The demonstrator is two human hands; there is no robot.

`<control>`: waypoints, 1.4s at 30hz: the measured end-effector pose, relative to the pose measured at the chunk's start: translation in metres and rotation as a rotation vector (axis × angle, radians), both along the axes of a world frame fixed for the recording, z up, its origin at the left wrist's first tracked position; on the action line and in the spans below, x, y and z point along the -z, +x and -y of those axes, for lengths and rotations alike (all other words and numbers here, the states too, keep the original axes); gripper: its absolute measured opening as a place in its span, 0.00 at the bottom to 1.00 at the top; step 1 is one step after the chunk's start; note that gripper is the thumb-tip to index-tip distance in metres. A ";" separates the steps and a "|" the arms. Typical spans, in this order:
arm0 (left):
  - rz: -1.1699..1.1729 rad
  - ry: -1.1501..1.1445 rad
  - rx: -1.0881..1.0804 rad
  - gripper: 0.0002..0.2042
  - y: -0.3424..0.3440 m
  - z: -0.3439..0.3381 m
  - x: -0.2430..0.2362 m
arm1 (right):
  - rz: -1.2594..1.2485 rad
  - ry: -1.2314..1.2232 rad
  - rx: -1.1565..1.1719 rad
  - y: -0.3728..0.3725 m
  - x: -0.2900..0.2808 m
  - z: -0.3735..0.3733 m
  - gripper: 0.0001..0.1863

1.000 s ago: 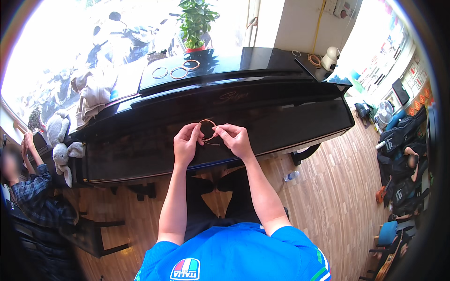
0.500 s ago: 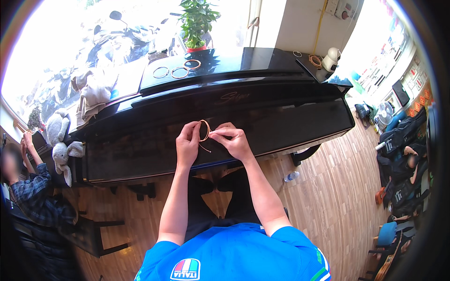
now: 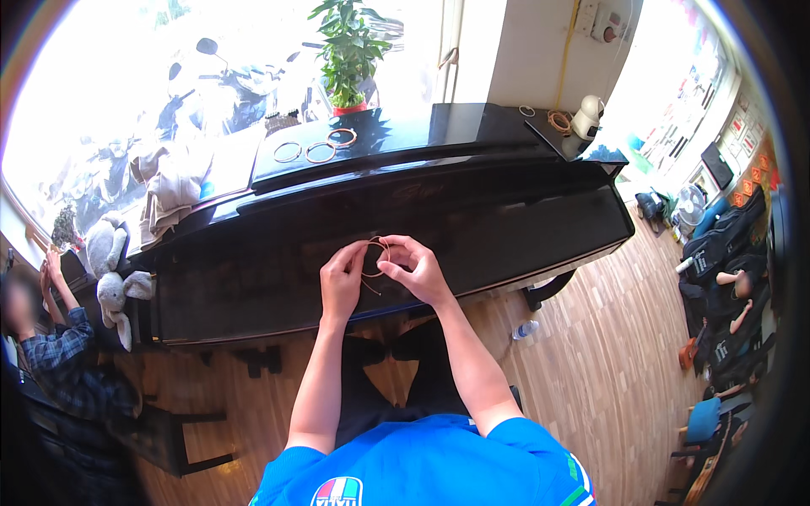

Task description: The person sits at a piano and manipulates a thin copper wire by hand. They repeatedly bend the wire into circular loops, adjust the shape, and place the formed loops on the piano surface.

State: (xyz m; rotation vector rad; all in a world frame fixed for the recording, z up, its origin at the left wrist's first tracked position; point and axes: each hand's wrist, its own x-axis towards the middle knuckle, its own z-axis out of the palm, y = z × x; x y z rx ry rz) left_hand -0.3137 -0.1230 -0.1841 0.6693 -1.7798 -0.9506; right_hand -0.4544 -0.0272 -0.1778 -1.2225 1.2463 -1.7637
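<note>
My left hand (image 3: 341,280) pinches the left side of a coiled copper-coloured wire (image 3: 372,276) that looks like a guitar string. Thumb and bent fingers of my right hand (image 3: 419,271) close on the coil's right side. The loop is held above the shut lid of a black piano (image 3: 515,215), and a loose tail hangs below it. On the piano's top lie three similar coils: a pale one (image 3: 288,153), a copper one (image 3: 320,153) and another copper one (image 3: 342,137) partly beside it.
A potted plant (image 3: 346,63) stands behind the piano top. At its right end are a white camera (image 3: 586,118) and more coils (image 3: 559,122). A grey plush rabbit (image 3: 111,282) and folded cloth (image 3: 171,190) sit left. A bottle (image 3: 525,330) lies on the floor; a person (image 3: 67,354) sits left.
My right hand has shifted from pinching at the coil's side to curling over its upper right part. The view has tilted slightly, so the piano sits lower in it.
</note>
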 end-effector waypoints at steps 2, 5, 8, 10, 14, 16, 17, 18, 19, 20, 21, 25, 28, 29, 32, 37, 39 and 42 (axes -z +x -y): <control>0.083 -0.034 0.012 0.07 0.001 -0.001 -0.002 | -0.061 0.051 0.068 -0.001 0.002 0.001 0.14; 0.057 -0.013 0.044 0.07 0.002 0.001 0.002 | -0.021 0.016 0.175 -0.001 0.014 0.007 0.11; -0.030 0.153 0.083 0.07 0.003 0.002 0.005 | -0.007 -0.005 0.253 -0.004 0.015 0.009 0.09; -0.054 0.310 0.133 0.08 0.005 0.003 0.004 | 0.084 -0.035 0.180 -0.012 0.022 0.007 0.10; -0.084 0.341 0.153 0.09 0.007 0.005 0.006 | 0.162 -0.095 0.105 -0.010 0.016 0.007 0.13; -0.101 0.354 0.190 0.09 0.007 0.005 0.006 | 0.127 -0.056 0.084 -0.008 0.018 0.008 0.16; -0.105 0.351 0.196 0.09 0.007 0.005 0.006 | 0.109 -0.037 0.073 -0.008 0.020 0.008 0.17; -0.108 0.348 0.199 0.10 0.007 0.004 0.004 | 0.107 -0.003 0.058 -0.007 0.018 0.007 0.19; -0.112 0.346 0.202 0.10 0.008 0.004 0.003 | 0.069 -0.056 0.132 -0.005 0.016 0.008 0.19; -0.120 0.357 0.204 0.10 0.008 0.004 0.004 | 0.030 -0.109 0.206 -0.001 0.014 0.009 0.20; -0.127 0.369 0.205 0.10 0.008 0.005 0.004 | -0.007 -0.163 0.278 0.001 0.010 0.009 0.20; -0.132 0.402 0.227 0.10 0.011 0.007 0.004 | -0.294 -0.207 0.441 -0.006 0.011 0.007 0.24; -0.164 0.410 0.281 0.10 0.013 0.009 0.004 | -0.222 -0.125 0.296 -0.004 0.014 0.006 0.26; -0.151 0.414 0.281 0.10 0.013 0.009 0.005 | -0.133 -0.077 0.222 -0.004 0.014 0.004 0.27; -0.101 0.415 0.259 0.10 0.013 0.008 0.005 | 0.061 0.021 0.031 -0.004 0.008 -0.001 0.28; -0.013 0.170 0.191 0.09 0.008 0.002 0.006 | -0.034 0.185 -0.044 0.000 -0.020 0.001 0.25; 0.000 0.204 0.175 0.09 0.008 0.003 0.005 | -0.002 0.181 -0.058 -0.002 -0.016 0.007 0.20; 0.001 0.317 0.208 0.10 0.009 0.003 0.003 | 0.039 0.190 -0.054 -0.006 -0.019 0.008 0.14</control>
